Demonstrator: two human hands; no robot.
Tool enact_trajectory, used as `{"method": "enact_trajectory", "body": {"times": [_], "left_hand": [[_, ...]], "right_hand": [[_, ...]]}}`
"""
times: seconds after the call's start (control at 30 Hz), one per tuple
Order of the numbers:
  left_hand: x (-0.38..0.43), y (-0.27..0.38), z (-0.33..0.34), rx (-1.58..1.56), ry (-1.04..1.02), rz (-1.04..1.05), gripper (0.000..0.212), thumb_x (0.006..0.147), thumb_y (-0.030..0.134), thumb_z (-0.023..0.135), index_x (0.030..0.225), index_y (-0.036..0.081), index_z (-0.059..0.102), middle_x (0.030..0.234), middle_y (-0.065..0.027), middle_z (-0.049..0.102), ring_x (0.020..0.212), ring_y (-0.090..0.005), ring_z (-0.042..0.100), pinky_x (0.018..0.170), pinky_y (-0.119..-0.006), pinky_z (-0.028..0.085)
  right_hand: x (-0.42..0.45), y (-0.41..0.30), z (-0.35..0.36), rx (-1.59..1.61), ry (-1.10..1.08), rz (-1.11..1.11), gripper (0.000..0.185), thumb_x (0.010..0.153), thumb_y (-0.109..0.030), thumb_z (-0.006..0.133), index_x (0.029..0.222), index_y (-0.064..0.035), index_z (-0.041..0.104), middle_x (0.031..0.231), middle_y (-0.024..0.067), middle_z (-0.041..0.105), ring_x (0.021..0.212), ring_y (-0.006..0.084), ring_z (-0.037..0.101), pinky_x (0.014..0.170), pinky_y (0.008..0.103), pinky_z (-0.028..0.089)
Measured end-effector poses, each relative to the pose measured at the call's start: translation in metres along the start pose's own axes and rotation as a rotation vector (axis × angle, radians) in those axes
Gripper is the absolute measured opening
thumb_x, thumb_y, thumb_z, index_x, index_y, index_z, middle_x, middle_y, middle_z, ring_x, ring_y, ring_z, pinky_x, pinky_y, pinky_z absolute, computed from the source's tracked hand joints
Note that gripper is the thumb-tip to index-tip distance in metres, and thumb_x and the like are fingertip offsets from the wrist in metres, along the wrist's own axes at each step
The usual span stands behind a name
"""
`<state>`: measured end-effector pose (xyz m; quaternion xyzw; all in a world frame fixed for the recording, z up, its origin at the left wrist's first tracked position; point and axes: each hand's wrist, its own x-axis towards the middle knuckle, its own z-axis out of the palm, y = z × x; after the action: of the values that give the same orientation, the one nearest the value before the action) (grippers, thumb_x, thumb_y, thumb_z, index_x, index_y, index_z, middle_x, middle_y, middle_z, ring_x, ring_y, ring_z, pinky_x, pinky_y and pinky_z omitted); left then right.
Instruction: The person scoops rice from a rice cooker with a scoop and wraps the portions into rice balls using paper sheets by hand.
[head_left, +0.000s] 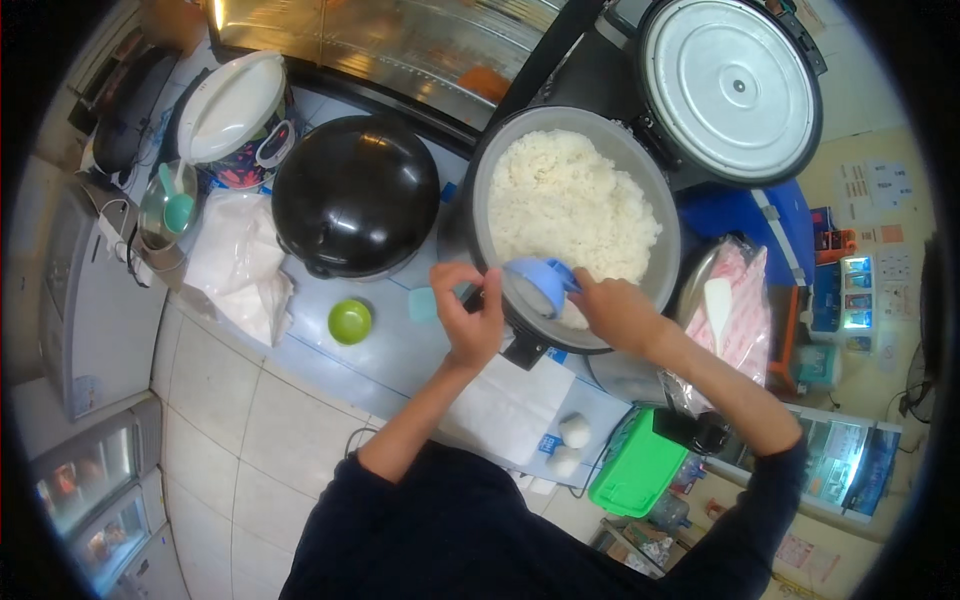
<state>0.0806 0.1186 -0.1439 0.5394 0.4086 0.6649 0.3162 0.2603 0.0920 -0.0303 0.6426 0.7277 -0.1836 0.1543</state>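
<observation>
My right hand (619, 307) grips the handle of a blue plastic cup (536, 286), tilted at the near edge of a large rice cooker (487, 187). Cooked white rice (574, 202) fills much of the cooker's pot, and the cup appears to contain something pale. With its fingers curled, my left hand (474, 319) is beside the cup, in front of the cooker's rim. Whether it pinches anything is unclear. White paper sheets (510, 409) lie below the cooker, and two white round lumps (575, 431) rest to their right.
A black domed lid (356, 195) covers a vessel left of the cooker, near a green bowl (349, 322). The cooker's open lid (735, 86) stands at upper right. A white paddle (718, 307) lies on pink-printed bags. A green plastic box (637, 469) is at lower right.
</observation>
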Motion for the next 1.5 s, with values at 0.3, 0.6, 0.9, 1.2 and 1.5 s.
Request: {"method": "enact_trajectory", "body": {"times": [0.3, 0.6, 0.9, 1.2, 1.5], "left_hand": [[0.003, -0.001, 0.0, 0.004, -0.021, 0.064, 0.031, 0.084, -0.007, 0.067, 0.098, 0.005, 0.043, 0.088, -0.0083, 0.046, 0.08, -0.0183, 0.045, 0.075, -0.031, 0.038], [-0.116, -0.019, -0.056, -0.23, -0.853, 0.51, 0.028, 0.076, 0.007, 0.072, 0.099, 0.009, 0.056, 0.096, -0.0107, 0.057, 0.094, -0.029, 0.055, 0.081, -0.045, 0.043], [-0.216, -0.13, -0.081, 0.388, -1.648, 0.147, 0.114, 0.062, 0.051, 0.081, 0.151, 0.007, 0.025, 0.159, -0.0147, 0.017, 0.149, -0.0288, 0.008, 0.12, -0.053, 0.006], [-0.216, -0.13, -0.09, 0.581, -1.53, 0.09, 0.141, 0.048, 0.073, 0.077, 0.153, 0.006, 0.013, 0.161, -0.01, 0.013, 0.15, -0.0258, 0.006, 0.118, -0.056, 0.003], [-0.203, -0.125, -0.088, 0.688, -1.579, 0.08, 0.142, 0.043, 0.066, 0.083, 0.153, 0.007, 0.016, 0.16, -0.009, 0.018, 0.149, -0.0235, 0.01, 0.116, -0.061, -0.003]], "right_hand": [[0.002, 0.023, 0.007, 0.326, 0.098, -0.084, 0.031, 0.098, -0.028, 0.051, 0.113, -0.0003, 0.052, 0.069, 0.0256, 0.063, 0.061, 0.0446, 0.062, 0.055, 0.0511, 0.048], [-0.116, 0.038, 0.003, 1.197, -0.261, 0.354, 0.031, 0.103, -0.03, 0.044, 0.115, -0.0049, 0.057, 0.068, 0.0002, 0.05, 0.044, 0.0063, 0.044, 0.039, 0.0219, 0.036], [-0.201, -0.069, 0.278, 0.898, 0.373, 0.582, 0.031, 0.1, -0.032, 0.049, 0.106, -0.003, 0.057, 0.068, 0.0145, 0.061, 0.05, 0.0269, 0.056, 0.047, 0.0396, 0.046], [-0.119, -0.142, 0.421, 0.675, 0.326, 0.817, 0.024, 0.092, -0.01, 0.047, 0.114, -0.0011, 0.043, 0.104, 0.0211, 0.054, 0.09, 0.0394, 0.062, 0.068, 0.0498, 0.056], [-0.108, -0.129, 0.43, 0.653, 0.207, 0.778, 0.035, 0.092, -0.01, 0.049, 0.124, -0.0009, 0.039, 0.112, 0.0228, 0.053, 0.099, 0.0377, 0.062, 0.071, 0.0439, 0.059]]}}
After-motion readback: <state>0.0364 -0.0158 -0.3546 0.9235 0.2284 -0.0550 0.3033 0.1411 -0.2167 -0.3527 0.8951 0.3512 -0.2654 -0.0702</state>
